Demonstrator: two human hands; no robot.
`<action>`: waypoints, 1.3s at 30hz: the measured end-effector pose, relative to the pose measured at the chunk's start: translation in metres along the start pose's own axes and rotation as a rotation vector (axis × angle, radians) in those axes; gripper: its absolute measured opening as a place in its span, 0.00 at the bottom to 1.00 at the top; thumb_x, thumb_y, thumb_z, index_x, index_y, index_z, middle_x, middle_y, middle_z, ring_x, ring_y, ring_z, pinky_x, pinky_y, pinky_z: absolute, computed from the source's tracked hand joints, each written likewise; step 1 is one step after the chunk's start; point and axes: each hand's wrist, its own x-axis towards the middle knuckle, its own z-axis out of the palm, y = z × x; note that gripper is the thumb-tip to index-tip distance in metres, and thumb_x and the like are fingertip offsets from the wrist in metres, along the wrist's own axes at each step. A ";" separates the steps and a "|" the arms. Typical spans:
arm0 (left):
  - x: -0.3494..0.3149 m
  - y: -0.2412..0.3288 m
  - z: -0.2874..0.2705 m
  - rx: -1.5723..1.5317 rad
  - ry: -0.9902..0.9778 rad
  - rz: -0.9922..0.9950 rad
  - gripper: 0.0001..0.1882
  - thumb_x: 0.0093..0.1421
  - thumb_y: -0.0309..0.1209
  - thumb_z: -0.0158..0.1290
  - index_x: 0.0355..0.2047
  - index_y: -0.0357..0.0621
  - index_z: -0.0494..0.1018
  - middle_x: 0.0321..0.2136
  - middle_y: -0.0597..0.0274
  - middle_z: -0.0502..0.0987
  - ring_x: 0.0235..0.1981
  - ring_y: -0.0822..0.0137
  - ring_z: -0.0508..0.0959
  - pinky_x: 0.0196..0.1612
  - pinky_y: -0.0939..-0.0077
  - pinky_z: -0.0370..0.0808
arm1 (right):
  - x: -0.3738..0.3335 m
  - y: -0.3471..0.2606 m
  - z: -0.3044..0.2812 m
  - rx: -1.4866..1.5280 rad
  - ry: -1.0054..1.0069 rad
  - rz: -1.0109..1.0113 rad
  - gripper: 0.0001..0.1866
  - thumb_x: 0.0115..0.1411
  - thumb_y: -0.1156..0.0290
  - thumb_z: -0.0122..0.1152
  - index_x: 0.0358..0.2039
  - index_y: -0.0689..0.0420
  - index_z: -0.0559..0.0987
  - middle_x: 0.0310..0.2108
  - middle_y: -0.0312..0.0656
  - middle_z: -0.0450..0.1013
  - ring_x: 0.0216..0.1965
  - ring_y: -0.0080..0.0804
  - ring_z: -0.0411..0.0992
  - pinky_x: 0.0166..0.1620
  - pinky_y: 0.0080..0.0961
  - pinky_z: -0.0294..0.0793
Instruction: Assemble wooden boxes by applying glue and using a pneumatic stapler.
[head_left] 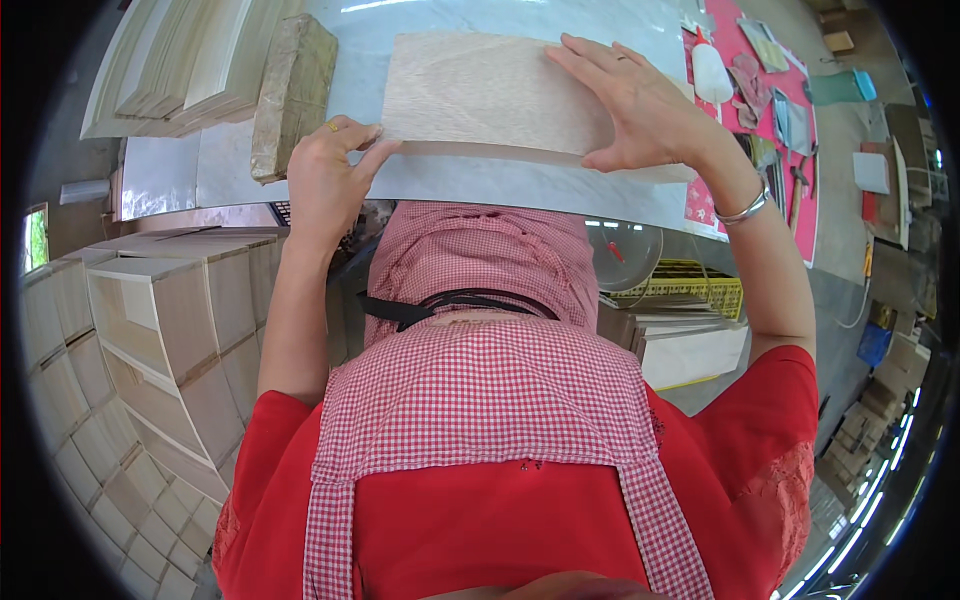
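Note:
A pale thin wooden board (480, 90) lies on the light table in front of me, its near edge facing my body. At its near left corner, the thumb and fingers of my left hand (335, 165) pinch the edge. My right hand (645, 110) rests over the board's right part with fingers spread. Its thumb reaches the near edge and its fingertips lie toward the far side. Another pale piece shows under the board at the right, partly hidden by my right hand. Beside my left hand stands a block wrapped in brown tape (293, 95).
Stacked pale wooden boards (190, 60) stand at the far left. Wooden boxes (160, 330) are piled at lower left. On the pink mat (745, 215) at right lie a white glue bottle (712, 75), a hammer (798, 190) and cloths. A yellow crate (700, 285) sits below the table.

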 end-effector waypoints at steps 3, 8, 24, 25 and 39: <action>0.002 0.002 -0.001 0.015 -0.019 0.005 0.12 0.53 0.34 0.64 0.30 0.36 0.81 0.27 0.55 0.79 0.29 0.55 0.79 0.34 0.67 0.74 | -0.003 -0.001 0.005 -0.023 0.033 0.004 0.57 0.39 0.61 0.76 0.69 0.50 0.55 0.68 0.52 0.54 0.67 0.51 0.57 0.70 0.47 0.51; 0.003 0.001 -0.002 0.033 -0.029 0.009 0.13 0.53 0.35 0.64 0.30 0.36 0.81 0.27 0.55 0.80 0.29 0.55 0.79 0.34 0.67 0.74 | -0.024 -0.002 -0.003 0.008 0.332 0.080 0.39 0.48 0.62 0.72 0.61 0.54 0.67 0.60 0.51 0.65 0.59 0.48 0.65 0.62 0.42 0.63; 0.006 0.006 -0.006 0.085 -0.071 0.017 0.12 0.52 0.33 0.64 0.31 0.36 0.81 0.27 0.54 0.80 0.29 0.57 0.80 0.34 0.68 0.73 | -0.141 -0.025 0.028 0.343 0.497 0.730 0.04 0.56 0.78 0.65 0.32 0.64 0.81 0.22 0.42 0.74 0.20 0.24 0.71 0.27 0.22 0.70; 0.006 0.006 -0.005 0.091 -0.079 0.017 0.12 0.52 0.32 0.65 0.31 0.36 0.81 0.27 0.54 0.80 0.29 0.57 0.80 0.34 0.68 0.73 | -0.141 -0.024 0.029 0.345 0.500 0.731 0.04 0.56 0.78 0.65 0.32 0.64 0.81 0.22 0.42 0.74 0.20 0.24 0.71 0.27 0.22 0.70; 0.004 0.004 -0.012 0.150 -0.119 0.008 0.13 0.52 0.33 0.65 0.33 0.34 0.80 0.29 0.53 0.79 0.31 0.55 0.80 0.35 0.68 0.74 | -0.147 -0.016 0.031 0.444 0.472 0.659 0.06 0.56 0.76 0.66 0.33 0.64 0.80 0.23 0.42 0.75 0.23 0.27 0.73 0.28 0.26 0.70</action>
